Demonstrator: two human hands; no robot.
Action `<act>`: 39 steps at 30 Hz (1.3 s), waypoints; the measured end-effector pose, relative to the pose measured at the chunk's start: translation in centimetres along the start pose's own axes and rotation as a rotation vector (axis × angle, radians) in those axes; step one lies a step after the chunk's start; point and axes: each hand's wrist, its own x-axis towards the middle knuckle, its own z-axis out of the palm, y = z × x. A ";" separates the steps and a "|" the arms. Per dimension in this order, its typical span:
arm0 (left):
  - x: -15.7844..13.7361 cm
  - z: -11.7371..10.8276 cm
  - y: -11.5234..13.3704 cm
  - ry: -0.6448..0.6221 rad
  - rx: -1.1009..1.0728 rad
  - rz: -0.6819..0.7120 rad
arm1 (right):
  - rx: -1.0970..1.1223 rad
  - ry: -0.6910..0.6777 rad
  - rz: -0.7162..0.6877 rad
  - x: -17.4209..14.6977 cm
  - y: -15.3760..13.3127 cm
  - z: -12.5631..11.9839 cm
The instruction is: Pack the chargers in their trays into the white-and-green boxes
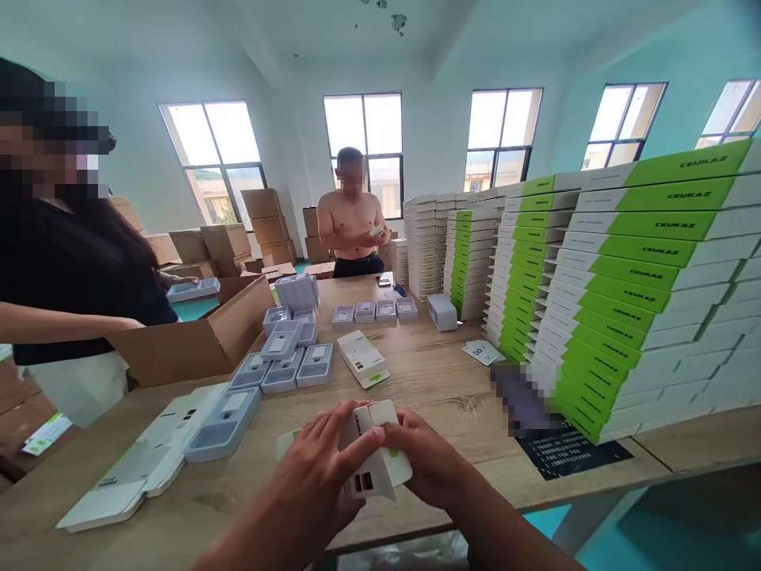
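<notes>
Between my two hands, above the near table edge, is a small white and green carton [364, 432] with its end flaps folded out. My left hand [315, 464] wraps around its left side, the thumb lying across the front. On the right, my right hand [425, 456] pinches the carton near the flaps. Just beyond lies another white and green carton [361, 357] on the table. To the left are a stack of flattened cartons [151, 444] and a grey plastic tray [223, 428] with small parts in it.
Tall stacks of green and white boxes [648, 277] line the right side, with a dark printed sheet [571, 452] below. More trays [282, 369] and an open cardboard box [196, 341] stand left. One person [71, 238] is at left; another person [353, 226] stands across the table.
</notes>
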 end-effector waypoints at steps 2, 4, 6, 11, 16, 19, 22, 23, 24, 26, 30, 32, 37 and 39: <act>-0.1 0.4 0.0 -0.003 0.061 -0.015 | -0.238 0.062 -0.021 0.2 -0.2 0.0; -0.4 0.5 -0.1 0.025 0.063 -0.018 | -0.478 0.125 -0.084 -0.1 -0.7 0.1; -0.7 0.3 -0.4 0.047 -0.040 -0.048 | -0.733 0.146 -0.173 -0.6 -1.6 0.3; -1.1 -1.4 -1.3 -0.056 -0.377 -0.134 | -1.157 0.039 -0.271 -1.7 -3.5 1.4; 0.4 -3.8 -1.6 -0.250 -0.438 -0.161 | -1.264 0.009 -0.296 -1.5 -4.2 1.7; 1.3 -5.4 -1.5 -0.324 -0.390 -0.065 | -1.343 -0.036 -0.319 -1.5 -5.5 1.2; 1.3 -5.8 -1.3 -0.188 -0.270 0.075 | -1.440 -0.176 -0.316 -1.5 -7.2 0.6; 1.1 -5.6 -1.2 -0.134 -0.228 0.106 | -1.493 -0.205 -0.322 -1.5 -7.5 0.5; 1.0 -5.3 -1.1 -0.106 -0.196 0.125 | -1.553 -0.221 -0.333 -1.5 -7.7 0.5; 0.8 -4.8 -0.9 -0.139 -0.152 0.138 | -1.638 -0.208 -0.362 -1.4 -7.4 0.5; 0.6 -4.0 -0.8 -0.222 -0.171 0.093 | -1.327 0.072 -0.367 -2.0 -4.6 0.2; 0.1 -3.6 -1.0 -0.160 -0.213 0.056 | -1.035 0.177 -0.424 -2.5 -2.5 -0.6; -1.3 -2.3 -1.3 -0.044 -0.270 0.018 | -0.920 0.021 -0.775 -2.9 0.8 -2.4; -1.5 -1.8 -1.3 -0.056 -0.284 0.014 | -1.056 -0.044 -0.846 -2.7 0.9 -2.4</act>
